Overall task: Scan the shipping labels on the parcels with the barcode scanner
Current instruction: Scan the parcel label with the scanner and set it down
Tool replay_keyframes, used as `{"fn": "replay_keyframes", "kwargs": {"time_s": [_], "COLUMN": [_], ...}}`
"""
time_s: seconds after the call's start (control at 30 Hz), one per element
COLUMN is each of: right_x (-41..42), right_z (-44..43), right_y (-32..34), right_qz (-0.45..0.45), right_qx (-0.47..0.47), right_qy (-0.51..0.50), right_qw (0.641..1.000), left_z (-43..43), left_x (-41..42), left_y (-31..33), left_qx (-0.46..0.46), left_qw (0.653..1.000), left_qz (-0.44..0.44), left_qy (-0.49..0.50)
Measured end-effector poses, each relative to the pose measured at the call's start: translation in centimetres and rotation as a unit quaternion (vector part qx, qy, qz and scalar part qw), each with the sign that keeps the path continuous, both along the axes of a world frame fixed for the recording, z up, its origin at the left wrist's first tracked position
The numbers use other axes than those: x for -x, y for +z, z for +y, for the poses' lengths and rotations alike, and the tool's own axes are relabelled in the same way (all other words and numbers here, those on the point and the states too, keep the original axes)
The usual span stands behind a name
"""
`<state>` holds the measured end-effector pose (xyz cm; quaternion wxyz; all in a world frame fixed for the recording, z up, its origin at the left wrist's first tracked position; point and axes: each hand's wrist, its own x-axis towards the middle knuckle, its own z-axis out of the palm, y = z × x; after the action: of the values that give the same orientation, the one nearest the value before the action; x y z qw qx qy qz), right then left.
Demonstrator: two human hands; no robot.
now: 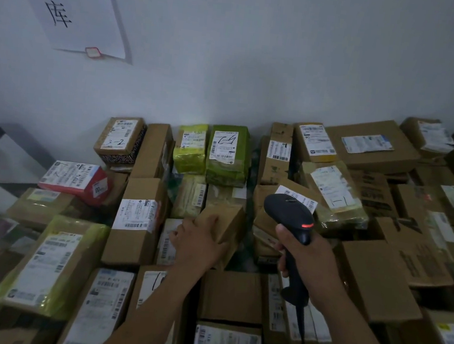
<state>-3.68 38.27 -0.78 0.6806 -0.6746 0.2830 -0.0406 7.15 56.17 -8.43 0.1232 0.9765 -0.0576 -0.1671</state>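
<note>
Fingers [208, 222] of the left hand [199, 242] are curled over the top edge of a small brown box [228, 217] mid-heap, probably tipping it up since no label shows on top. The right hand [313, 260] is wrapped round the barcode scanner [290, 212] handle, nose aimed far, hovering over a white label [305, 200]. Labelled parcels [135, 218] sit packed all around.

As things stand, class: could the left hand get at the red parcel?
Probably yes: the red parcel lies uncovered on top, though the left hand grips a small brown box.
</note>
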Motion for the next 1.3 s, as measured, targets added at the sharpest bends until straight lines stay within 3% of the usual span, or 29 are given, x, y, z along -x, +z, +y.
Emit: {"fn": "replay_keyframes", "kwargs": {"time_s": [0.23,0.4,0.53,0.6,0.67,0.8,0.9,1.0,1.07,1.3], "right_x": [0.0,0.2,0.8,1.2,1.6,2.3,3.0,3.8,4.1,3.3], "right_z": [0.3,0.3,0.2,0.1,-0.1,-0.8,-1.3,-1.5,-1.5,-0.6], "right_y": [0.1,-0.3,-0.6,-0.7,-0.4,0.6,0.9,1.2,1.7,3.1], "right_qz": [0.0,-0.008,-0.024,-0.041,-0.053,-0.048,-0.017,0.005,-0.002,-0.027], "right_qx": [0.016,0.017,-0.003,-0.008,-0.001,-0.007,0.011,0.018,-0.004,-0.049], "right_qy": [0.005,0.01,-0.026,-0.057,-0.082,-0.148,-0.183,-0.204,-0.217,-0.174], "right_qw": [1.0,1.0,0.999,0.998,0.995,0.988,0.983,0.979,0.976,0.983], "left_z": [-2.6,-2.2,-2.1,-2.7,-3.5,-6.1,-8.7,-9.8,-9.4,-4.9], "left_x": [1.5,3.5,3.2,3.1,3.1,4.3,4.7,4.5,4.6,3.8], "left_y": [-1.6,-4.6,-3.3,-1.4,-0.2,3.8,5.2,5.0,4.7,4.3], "left_qx": [0.043,0.051,0.038,0.114,0.195,0.347,0.274,0.147,0.11,0.179], "left_qw": [0.997,0.998,0.998,0.989,0.952,0.921,0.941,0.973,0.977,0.981], "left_qz": [-0.061,0.041,0.051,-0.085,-0.229,-0.159,-0.142,-0.076,-0.077,-0.047], "left_qy": [0.026,-0.003,-0.02,-0.032,-0.053,-0.075,-0.139,-0.159,-0.166,-0.062]}}
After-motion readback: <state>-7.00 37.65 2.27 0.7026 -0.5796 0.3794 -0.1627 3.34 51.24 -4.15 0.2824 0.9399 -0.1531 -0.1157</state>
